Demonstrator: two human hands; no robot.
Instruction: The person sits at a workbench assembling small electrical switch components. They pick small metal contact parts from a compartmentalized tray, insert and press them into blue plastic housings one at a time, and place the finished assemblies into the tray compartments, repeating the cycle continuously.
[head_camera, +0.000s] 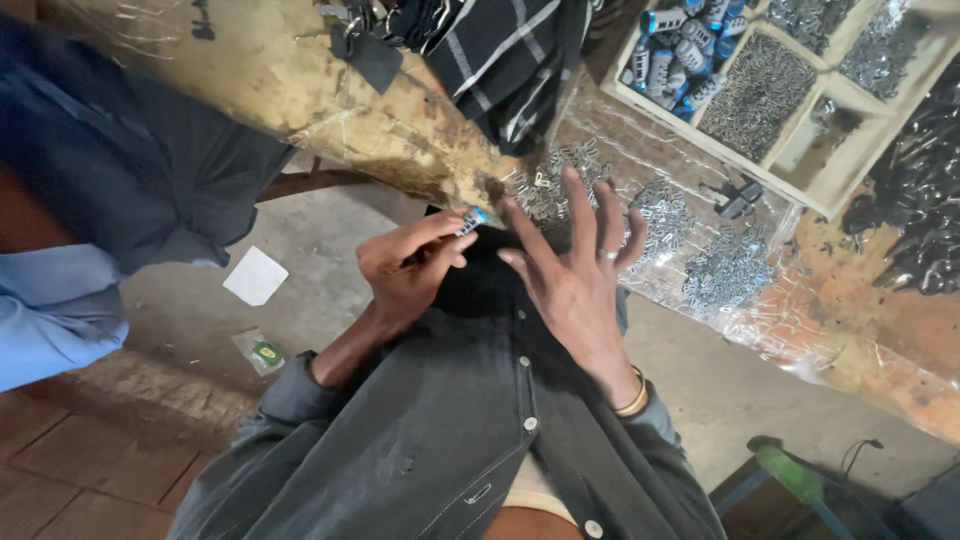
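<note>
Worn workbench (300, 90) edge above my lap, where my left hand (405, 270) pinches a small blue-capped metal piece (470, 219) just beside my right hand (575, 270), fingers spread open over dark cloth (480, 285).

A wooden tray (830, 205) with compartments holds small metal parts and blue-capped pieces (680, 45). A plaid cloth (500, 60) lies on the workbench (300, 80). White paper (256, 276) rests on the floor.
</note>
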